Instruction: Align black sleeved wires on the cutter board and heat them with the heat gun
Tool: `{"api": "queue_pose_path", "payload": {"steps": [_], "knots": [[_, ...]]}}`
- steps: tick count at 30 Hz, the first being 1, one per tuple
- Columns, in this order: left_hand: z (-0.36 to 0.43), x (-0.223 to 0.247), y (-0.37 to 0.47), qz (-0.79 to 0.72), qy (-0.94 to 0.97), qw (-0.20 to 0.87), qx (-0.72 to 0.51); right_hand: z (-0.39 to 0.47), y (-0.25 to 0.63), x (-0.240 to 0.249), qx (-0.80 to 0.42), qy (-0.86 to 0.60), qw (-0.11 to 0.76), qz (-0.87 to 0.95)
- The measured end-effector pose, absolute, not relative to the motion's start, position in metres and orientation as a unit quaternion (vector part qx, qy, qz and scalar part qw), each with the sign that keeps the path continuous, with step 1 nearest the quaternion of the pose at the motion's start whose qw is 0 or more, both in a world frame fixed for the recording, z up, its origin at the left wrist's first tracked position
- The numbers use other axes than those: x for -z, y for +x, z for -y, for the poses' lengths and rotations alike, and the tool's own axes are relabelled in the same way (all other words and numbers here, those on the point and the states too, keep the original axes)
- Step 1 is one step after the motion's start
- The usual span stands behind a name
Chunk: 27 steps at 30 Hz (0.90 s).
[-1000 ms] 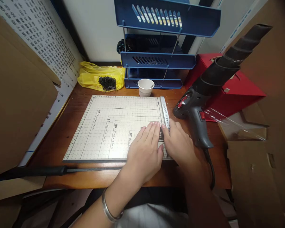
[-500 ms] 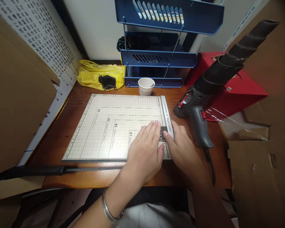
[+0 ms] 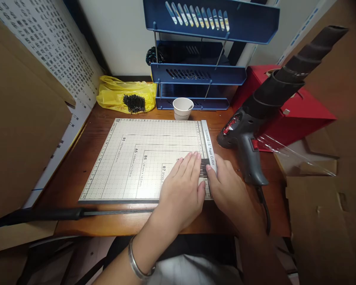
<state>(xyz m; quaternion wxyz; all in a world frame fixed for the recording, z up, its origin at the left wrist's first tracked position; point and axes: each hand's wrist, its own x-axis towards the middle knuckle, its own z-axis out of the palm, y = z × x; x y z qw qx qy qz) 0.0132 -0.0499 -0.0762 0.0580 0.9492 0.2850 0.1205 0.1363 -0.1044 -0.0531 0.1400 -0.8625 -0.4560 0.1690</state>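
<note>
A cream paper cutter board with printed grid lines lies on the wooden table. My left hand rests flat on its right part, fingers stretched out and together, pressing over a row of thin black strands. Their exposed ends run up to the metal edge strip on the board's right side. Across that strip sits my right hand, thumb on the inner side by the strand ends and fingers on the outer side. Along the near edge lies the cutter's blade arm with its black handle.
Behind the board stand a white paper cup and a blue tiered rack. A yellow plastic bag with a bundle of black strands is at the back left. To the right are a heat gun, a red box and cardboard.
My right thumb has shifted slightly to the right along the strand ends. My left hand stays pressed in the same place on the board.
</note>
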Motion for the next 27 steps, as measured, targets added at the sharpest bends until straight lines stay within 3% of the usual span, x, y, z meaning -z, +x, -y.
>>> {"api": "queue_pose_path", "payload": {"steps": [14, 22, 27], "knots": [[0.0497, 0.0785, 0.0133, -0.286, 0.948, 0.053, -0.127, 0.0977, 0.1416, 0.0564, -0.190, -0.863, 0.186, 0.429], [0.0495, 0.0793, 0.0131, -0.284, 0.949, 0.049, -0.131, 0.0941, 0.1360, 0.0485, -0.185, -0.879, 0.114, 0.425], [0.0498, 0.0779, 0.0135, -0.286, 0.949, 0.053, -0.122, 0.0942, 0.1371, 0.0469, -0.186, -0.878, 0.122, 0.424]]}}
